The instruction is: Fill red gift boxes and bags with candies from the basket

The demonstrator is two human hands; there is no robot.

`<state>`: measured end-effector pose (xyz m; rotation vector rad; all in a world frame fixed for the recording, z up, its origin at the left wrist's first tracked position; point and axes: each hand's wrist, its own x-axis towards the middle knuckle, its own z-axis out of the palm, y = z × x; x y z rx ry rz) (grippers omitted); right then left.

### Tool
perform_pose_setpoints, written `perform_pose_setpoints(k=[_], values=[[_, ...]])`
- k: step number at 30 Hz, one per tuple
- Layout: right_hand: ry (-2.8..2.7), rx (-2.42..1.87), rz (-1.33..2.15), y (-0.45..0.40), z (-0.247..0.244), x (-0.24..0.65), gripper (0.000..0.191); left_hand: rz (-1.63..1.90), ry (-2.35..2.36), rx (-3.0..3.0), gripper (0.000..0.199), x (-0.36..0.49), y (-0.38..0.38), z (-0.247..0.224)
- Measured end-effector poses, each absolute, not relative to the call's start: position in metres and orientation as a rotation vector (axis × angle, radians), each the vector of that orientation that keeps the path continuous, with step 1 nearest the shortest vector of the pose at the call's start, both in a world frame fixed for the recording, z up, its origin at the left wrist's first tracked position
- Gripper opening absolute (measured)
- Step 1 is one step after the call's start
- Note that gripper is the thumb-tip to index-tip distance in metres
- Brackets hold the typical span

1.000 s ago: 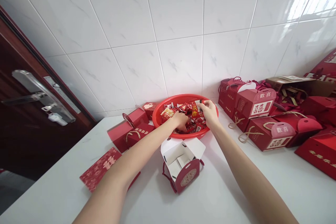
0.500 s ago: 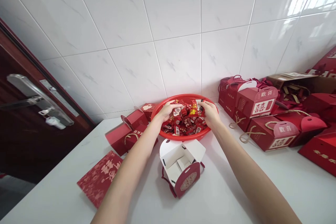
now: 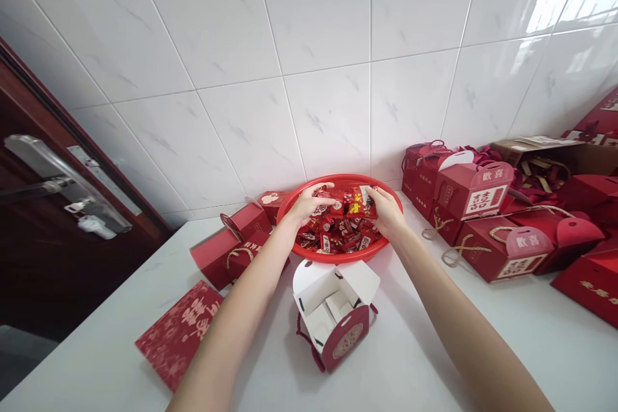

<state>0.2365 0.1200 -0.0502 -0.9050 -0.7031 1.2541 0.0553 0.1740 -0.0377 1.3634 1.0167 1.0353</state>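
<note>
Over the red plastic basket [image 3: 338, 259], both my hands are among red wrapped candies [image 3: 345, 226]. My left hand [image 3: 307, 204] is at the basket's left side, its fingers curled round a red wrapped candy [image 3: 322, 208]. Between the thumb and fingers of my right hand [image 3: 387, 211] is a red packet [image 3: 361, 201] with yellow characters, larger than the candies. In front of the basket stands a gift box [image 3: 345, 338], its top flaps raised, white inside and dark red outside. Small white pieces show in it; I cannot tell what they are.
Several red gift boxes [image 3: 476, 193] with rope handles are piled at the right, beside a brown carton [image 3: 579, 158]. More red boxes [image 3: 212, 257] and a flat red printed bag [image 3: 181, 335] lie left. A tiled wall [image 3: 328, 116] backs the white tabletop [image 3: 270, 373]; a door handle [image 3: 62, 183] is far left.
My left hand's fingers have spread a little, and another red candy now shows beside them. My right hand keeps the yellow-lettered packet in nearly the same place. The view has shifted slightly.
</note>
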Motion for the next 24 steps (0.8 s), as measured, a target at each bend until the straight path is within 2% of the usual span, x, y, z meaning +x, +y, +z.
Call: perform_pose_setpoints(k=[6,12,18,24], values=[[-0.72,-0.96,1.266,0.119,-0.052,0.238,0.025,1.092,1.012,1.373,0.041,0.054,0.179,-0.043],[-0.749,-0.985,1.258,0.116,-0.051,0.238,0.025,1.127,1.0,1.365,0.059,0.053,0.182,-0.048],[-0.793,-0.978,1.256,0.115,-0.052,0.237,0.029,1.21,1.001,1.362,0.061,0.053,0.188,-0.053],[-0.835,-1.021,1.316,0.114,-0.052,0.236,0.029,1.231,0.929,1.412,0.042,0.055,0.183,-0.048]])
